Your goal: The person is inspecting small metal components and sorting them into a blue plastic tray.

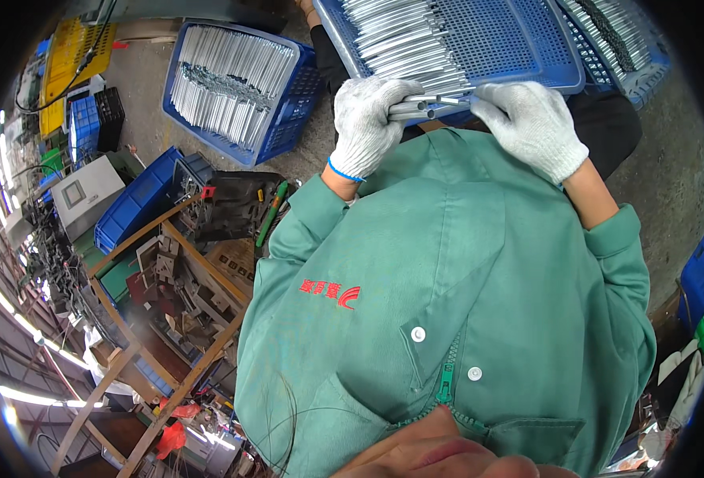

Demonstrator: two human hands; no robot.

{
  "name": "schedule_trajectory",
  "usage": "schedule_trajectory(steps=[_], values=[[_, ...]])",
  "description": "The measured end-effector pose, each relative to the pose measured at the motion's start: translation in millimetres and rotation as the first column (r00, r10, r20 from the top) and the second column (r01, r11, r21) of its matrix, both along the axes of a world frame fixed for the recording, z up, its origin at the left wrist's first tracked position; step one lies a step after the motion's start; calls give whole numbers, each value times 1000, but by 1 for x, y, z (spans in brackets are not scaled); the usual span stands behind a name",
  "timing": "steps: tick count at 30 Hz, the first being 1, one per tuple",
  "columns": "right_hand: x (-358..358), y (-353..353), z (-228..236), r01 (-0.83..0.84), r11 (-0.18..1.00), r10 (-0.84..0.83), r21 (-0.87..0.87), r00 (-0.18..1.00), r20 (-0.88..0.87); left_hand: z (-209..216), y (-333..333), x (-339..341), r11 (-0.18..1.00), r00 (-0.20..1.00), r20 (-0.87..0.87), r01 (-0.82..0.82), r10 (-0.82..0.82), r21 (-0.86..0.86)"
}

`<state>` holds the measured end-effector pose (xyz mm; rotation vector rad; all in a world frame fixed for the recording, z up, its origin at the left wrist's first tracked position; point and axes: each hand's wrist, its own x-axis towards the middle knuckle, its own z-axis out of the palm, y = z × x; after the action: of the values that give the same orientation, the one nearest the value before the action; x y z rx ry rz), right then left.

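Observation:
My left hand (372,118), in a white knit glove with a blue cuff edge, is closed around several short silvery metal tubes (410,111). Their open ends point toward my right hand (531,127), which wears a matching glove. Its thumb and fingers pinch the end of a thinner metal piece beside those tubes; the fingertips partly hide it. Both hands are in front of my green jacket, at the near edge of a blue plastic crate (519,40). Rows of similar metal tubes (404,40) lie in the crate's left part; its perforated bottom shows on the right.
Left of it, a second blue crate (295,103) is packed with metal tubes (224,84). Another filled crate (647,80) stands at the far right. On the left are a wooden frame (201,374), a grey control box (85,191), an empty-looking blue bin (141,199) and yellow crates (73,60).

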<state>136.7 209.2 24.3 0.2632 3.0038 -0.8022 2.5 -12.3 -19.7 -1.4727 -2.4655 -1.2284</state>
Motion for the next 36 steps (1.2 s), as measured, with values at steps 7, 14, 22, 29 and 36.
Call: schedule_trajectory(steps=[7,14,22,29,36], values=[[-1,2,2,-35,999,33,-34,998,-59,-3,-3,0,999,998,-53,-21,18,-45],[1,0,-9,-49,998,48,-34,998,-38,-6,-2,-4,1000,999,-43,-4,3,-20],[-9,5,-5,46,987,-47,-152,999,-4,-17,2,-6,998,998,-58,-42,40,-42],[-3,22,-40,125,992,-125,-18,991,-35,-79,19,-19,968,985,-130,-142,117,-209],[5,22,-36,135,991,-135,-21,991,-19,-94,24,-28,894,951,-282,-231,125,-384]])
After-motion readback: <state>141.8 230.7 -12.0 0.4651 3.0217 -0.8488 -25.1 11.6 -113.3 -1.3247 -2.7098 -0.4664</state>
